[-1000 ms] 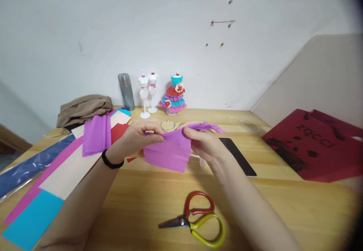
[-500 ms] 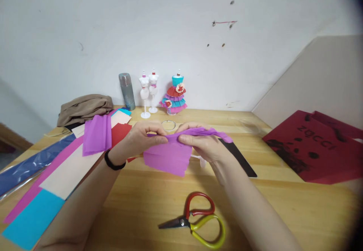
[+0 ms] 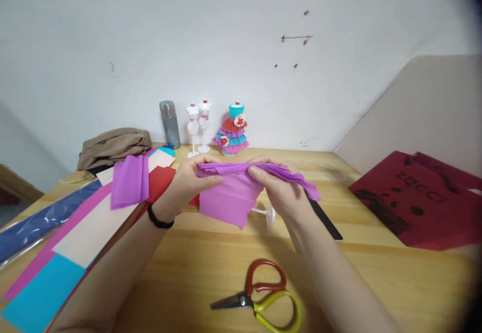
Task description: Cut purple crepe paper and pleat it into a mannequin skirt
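Observation:
A strip of purple crepe paper (image 3: 229,200) is stretched between my two hands above the table, its top edge gathered in folds and its lower part hanging down. My left hand (image 3: 192,177) pinches the left end, thumb in front. Further right, my right hand (image 3: 273,180) grips the folded edge, and a loose pleated end sticks out past it. Partly hidden behind the paper and my right hand lies a white stand with a round base (image 3: 270,215). Below my hands are scissors (image 3: 259,298) with one red and one yellow handle, blades pointing left.
Coloured paper sheets (image 3: 94,227) and folded purple paper (image 3: 130,182) lie at the left, near a brown cloth (image 3: 113,147). Along the wall stand a flask (image 3: 170,127), two white mannequins (image 3: 193,127) and a dressed one (image 3: 233,132). A red bag (image 3: 417,202) is at the right.
My hands have moved slightly apart and to the right. More of the folded top edge shows between them, and the loose end reaches further right.

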`<act>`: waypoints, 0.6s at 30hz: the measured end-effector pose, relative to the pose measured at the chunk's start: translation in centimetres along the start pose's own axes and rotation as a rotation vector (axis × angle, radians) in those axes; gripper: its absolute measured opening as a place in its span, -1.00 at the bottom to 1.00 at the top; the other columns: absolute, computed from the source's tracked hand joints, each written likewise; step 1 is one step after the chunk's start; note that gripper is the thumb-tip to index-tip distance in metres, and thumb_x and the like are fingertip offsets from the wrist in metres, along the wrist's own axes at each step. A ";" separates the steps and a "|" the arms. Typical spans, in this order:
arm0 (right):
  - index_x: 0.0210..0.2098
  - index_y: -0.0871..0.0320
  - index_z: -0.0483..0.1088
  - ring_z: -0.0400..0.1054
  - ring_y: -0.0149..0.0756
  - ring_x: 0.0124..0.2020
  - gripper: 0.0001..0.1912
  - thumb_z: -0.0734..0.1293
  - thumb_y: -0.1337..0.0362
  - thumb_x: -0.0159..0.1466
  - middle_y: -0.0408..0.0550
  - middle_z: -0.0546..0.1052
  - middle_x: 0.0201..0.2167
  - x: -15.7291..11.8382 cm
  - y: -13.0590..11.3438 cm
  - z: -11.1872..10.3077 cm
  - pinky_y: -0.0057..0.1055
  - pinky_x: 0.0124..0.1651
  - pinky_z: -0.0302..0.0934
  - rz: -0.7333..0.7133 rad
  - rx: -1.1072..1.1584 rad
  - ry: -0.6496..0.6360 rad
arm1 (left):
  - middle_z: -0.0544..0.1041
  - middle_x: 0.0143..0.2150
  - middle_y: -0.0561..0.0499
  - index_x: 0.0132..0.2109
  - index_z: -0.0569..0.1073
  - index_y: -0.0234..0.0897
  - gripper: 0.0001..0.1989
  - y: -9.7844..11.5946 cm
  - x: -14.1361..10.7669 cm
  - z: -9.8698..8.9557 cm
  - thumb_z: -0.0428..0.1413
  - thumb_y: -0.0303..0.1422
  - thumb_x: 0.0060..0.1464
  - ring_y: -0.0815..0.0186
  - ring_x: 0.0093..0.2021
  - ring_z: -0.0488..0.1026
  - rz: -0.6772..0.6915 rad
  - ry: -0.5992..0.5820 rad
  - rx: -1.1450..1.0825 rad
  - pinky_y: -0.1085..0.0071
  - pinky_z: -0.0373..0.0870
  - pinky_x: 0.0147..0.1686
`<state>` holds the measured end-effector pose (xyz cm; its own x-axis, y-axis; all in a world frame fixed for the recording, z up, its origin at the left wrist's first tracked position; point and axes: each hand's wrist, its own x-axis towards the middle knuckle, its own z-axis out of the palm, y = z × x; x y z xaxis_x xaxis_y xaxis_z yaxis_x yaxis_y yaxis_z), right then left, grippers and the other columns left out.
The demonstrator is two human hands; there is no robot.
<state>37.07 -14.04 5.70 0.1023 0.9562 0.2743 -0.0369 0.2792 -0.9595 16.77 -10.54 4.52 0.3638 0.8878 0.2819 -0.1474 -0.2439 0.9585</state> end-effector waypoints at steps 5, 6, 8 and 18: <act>-0.45 0.06 0.52 0.41 -0.19 -0.31 -0.77 0.52 0.10 -0.05 -0.11 0.55 -0.42 0.0 0.1 0.1 -0.25 -0.19 0.26 -0.028 -0.014 0.049 | 0.49 -0.37 0.04 -0.32 0.55 -0.33 -0.74 0.4 -0.3 0.6 0.39 -0.31 -0.17 0.37 -0.33 0.40 0.071 0.126 0.082 0.46 0.32 -0.29; -0.44 0.07 0.52 0.41 -0.19 -0.30 -0.76 0.52 0.10 -0.04 -0.10 0.56 -0.41 0.0 0.1 0.1 -0.25 -0.18 0.26 -0.032 -0.018 0.059 | 0.51 -0.37 0.04 -0.31 0.56 -0.33 -0.73 0.4 -0.3 0.5 0.39 -0.32 -0.18 0.37 -0.33 0.40 0.071 0.135 0.067 0.46 0.32 -0.29; -0.44 0.09 0.53 0.40 -0.21 -0.31 -0.75 0.52 0.10 -0.04 -0.10 0.55 -0.41 -0.1 0.0 0.1 -0.26 -0.18 0.25 -0.028 -0.020 0.063 | 0.53 -0.35 0.03 -0.28 0.58 -0.32 -0.71 0.4 -0.2 0.1 0.40 -0.31 -0.19 0.38 -0.34 0.42 0.033 0.097 0.006 0.47 0.33 -0.30; -0.45 0.09 0.52 0.36 -0.26 -0.34 -0.74 0.54 0.08 -0.02 -0.13 0.51 -0.44 0.7 1.4 -0.3 -0.31 -0.24 0.21 0.056 0.141 0.019 | 0.62 -0.15 -0.09 -0.05 0.56 -0.31 -0.56 0.8 -0.3 -0.6 0.39 -0.36 -0.13 0.19 -0.12 0.54 -0.100 -0.153 -0.175 0.31 0.44 -0.11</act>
<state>37.42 -13.06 4.56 0.1152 0.9691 0.2183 -0.1817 0.2366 -0.9545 16.01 -10.74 5.14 0.5176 0.8315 0.2016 -0.2557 -0.0745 0.9639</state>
